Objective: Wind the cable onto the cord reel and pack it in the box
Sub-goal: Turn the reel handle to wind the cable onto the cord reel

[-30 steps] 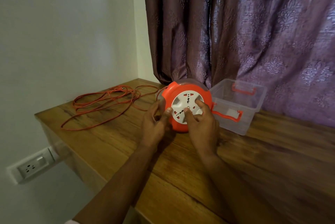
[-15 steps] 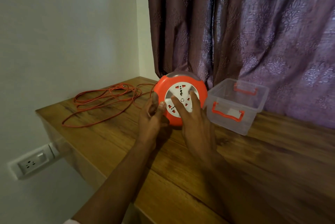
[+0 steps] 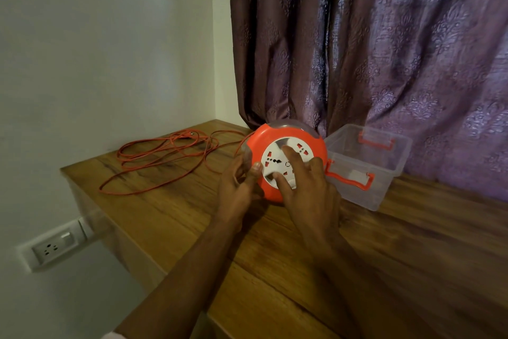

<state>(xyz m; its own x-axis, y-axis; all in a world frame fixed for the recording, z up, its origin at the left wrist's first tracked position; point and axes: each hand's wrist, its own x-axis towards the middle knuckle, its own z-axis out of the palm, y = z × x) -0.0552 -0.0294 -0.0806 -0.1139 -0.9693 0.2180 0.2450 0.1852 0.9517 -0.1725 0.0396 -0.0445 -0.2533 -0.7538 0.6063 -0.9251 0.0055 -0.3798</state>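
An orange cord reel [image 3: 264, 135] with a white socket face stands on edge on the wooden table [image 3: 412, 242]. My left hand [image 3: 237, 184] grips its left rim, thumb on the orange front. My right hand [image 3: 308, 182] lies spread on the white face, fingers apart and pressing on it. A long orange cable [image 3: 165, 157] lies in loose loops on the table to the left and runs to the reel. A clear plastic box [image 3: 384, 173] with orange handles stands open just right of the reel.
A purple patterned curtain [image 3: 384, 50] hangs right behind the reel and box. The white wall [image 3: 96, 50] bounds the table on the left, with a wall socket [image 3: 52, 249] below the table's edge.
The white face of the reel has turned under my right hand, whose fingers shifted across it. My left hand has kept its grip on the rim. The view has shifted a little.
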